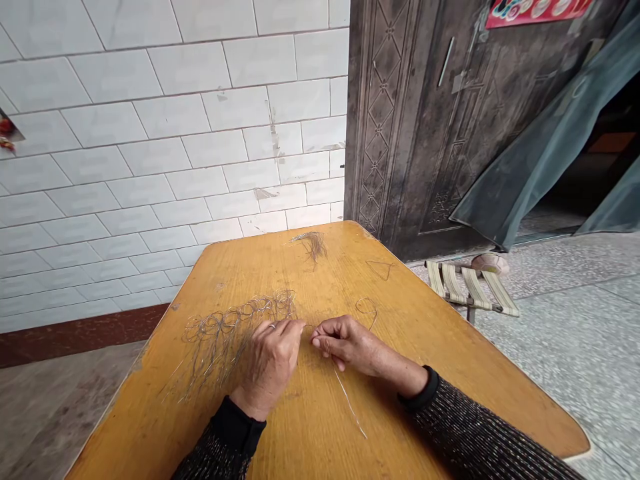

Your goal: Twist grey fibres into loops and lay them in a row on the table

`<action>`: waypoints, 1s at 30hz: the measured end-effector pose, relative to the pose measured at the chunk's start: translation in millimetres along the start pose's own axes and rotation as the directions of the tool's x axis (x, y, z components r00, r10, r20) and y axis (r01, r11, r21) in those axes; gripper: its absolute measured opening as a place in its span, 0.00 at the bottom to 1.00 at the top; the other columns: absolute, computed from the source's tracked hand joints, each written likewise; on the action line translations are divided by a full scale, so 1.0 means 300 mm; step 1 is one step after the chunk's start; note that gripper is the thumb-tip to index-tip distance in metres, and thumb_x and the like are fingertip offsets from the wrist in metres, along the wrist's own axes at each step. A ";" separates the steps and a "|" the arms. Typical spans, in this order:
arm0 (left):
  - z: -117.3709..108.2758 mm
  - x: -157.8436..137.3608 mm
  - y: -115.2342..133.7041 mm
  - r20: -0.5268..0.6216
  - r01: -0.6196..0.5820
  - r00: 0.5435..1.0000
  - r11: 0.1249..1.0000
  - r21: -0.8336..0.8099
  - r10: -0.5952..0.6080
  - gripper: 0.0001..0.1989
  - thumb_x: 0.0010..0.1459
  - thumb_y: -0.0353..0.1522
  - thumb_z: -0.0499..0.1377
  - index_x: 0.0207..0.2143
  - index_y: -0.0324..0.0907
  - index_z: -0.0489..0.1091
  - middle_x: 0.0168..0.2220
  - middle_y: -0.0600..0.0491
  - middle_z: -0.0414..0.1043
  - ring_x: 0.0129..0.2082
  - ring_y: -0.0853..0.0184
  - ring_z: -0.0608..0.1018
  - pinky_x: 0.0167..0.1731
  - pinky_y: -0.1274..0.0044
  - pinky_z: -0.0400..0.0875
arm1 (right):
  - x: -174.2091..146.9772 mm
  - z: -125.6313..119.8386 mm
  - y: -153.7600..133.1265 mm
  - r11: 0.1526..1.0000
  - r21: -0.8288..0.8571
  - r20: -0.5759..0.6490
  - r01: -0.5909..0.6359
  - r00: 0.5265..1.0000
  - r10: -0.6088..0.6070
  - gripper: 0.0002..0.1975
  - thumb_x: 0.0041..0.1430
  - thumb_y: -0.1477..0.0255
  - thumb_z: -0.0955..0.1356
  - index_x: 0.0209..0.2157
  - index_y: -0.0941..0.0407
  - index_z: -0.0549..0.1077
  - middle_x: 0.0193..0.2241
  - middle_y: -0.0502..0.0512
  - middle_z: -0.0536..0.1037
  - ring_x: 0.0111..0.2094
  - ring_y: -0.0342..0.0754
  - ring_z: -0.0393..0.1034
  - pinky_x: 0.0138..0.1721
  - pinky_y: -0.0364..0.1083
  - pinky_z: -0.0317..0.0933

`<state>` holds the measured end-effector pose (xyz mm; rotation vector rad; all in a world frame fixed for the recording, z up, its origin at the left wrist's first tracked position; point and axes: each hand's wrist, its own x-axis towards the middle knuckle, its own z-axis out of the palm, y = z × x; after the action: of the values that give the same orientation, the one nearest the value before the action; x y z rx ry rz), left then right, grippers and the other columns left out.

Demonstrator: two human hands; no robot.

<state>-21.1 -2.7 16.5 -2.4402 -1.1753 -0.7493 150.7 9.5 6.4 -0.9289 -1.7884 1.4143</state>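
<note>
Left hand [274, 353], right hand [349, 343]: likely pinches

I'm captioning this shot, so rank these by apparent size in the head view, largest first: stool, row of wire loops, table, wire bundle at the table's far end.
1. Table
2. Row of wire loops
3. Stool
4. Wire bundle

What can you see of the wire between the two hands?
The wire is thin and metallic-looking. A short stretch spans between the left hand and right hand, both apparently pinching it. A silvery, slightly bent tail runs from beneath the right hand over the table; the loop beyond that hand probably belongs to it. Hands hide the rest.
</note>
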 end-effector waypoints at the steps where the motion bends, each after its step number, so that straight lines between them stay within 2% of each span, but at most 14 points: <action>1: 0.003 -0.002 -0.004 0.001 0.006 1.000 1.000 0.002 -0.006 0.09 0.59 0.25 0.48 0.35 0.42 0.66 0.27 0.52 0.72 0.27 0.65 0.73 0.28 0.74 0.63 | -0.001 0.001 -0.001 1.000 0.003 0.007 0.001 1.000 -0.001 0.16 0.54 0.63 0.63 0.18 0.58 0.60 0.16 0.45 0.62 0.12 0.34 0.55 0.15 0.37 0.48; 10: 0.017 -0.003 -0.016 -0.067 -0.012 0.998 1.000 0.014 0.012 0.09 0.56 0.23 0.49 0.31 0.40 0.67 0.24 0.53 0.71 0.25 0.66 0.73 0.26 0.75 0.61 | -0.007 0.052 -0.004 0.997 0.040 0.034 -0.068 0.997 0.067 0.15 0.53 0.66 0.63 0.17 0.58 0.60 0.13 0.43 0.62 0.11 0.35 0.57 0.14 0.36 0.48; 17: 0.020 -0.006 0.003 -0.058 -0.058 0.997 0.998 0.025 0.059 0.11 0.55 0.21 0.48 0.30 0.40 0.68 0.21 0.54 0.69 0.22 0.67 0.71 0.24 0.76 0.62 | -0.003 0.083 0.002 0.984 -0.103 -0.016 -0.143 0.990 0.142 0.12 0.51 0.77 0.61 0.15 0.58 0.60 0.10 0.42 0.62 0.10 0.35 0.58 0.16 0.36 0.49; 24: 0.037 -0.010 -0.009 -0.075 0.020 0.997 0.991 -0.132 -0.030 0.10 0.56 0.23 0.48 0.32 0.40 0.68 0.25 0.52 0.73 0.24 0.69 0.74 0.23 0.79 0.64 | 0.012 0.083 0.029 0.979 0.020 -0.004 -0.201 0.980 0.201 0.14 0.52 0.73 0.62 0.15 0.58 0.61 0.08 0.44 0.65 0.10 0.36 0.58 0.16 0.36 0.49; 30: 0.040 -0.011 -0.008 -0.067 0.035 0.997 0.993 -0.110 -0.043 0.11 0.56 0.24 0.48 0.31 0.41 0.68 0.25 0.53 0.73 0.23 0.69 0.74 0.23 0.79 0.63 | 0.017 0.090 0.042 0.980 0.020 0.005 -0.196 0.981 0.196 0.14 0.51 0.73 0.62 0.15 0.59 0.62 0.07 0.44 0.64 0.10 0.35 0.57 0.15 0.36 0.47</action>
<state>-21.0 2.6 4.9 -2.4632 -1.1883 -0.9252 126.8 2.1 -10.7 -1.1180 -1.7192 1.5530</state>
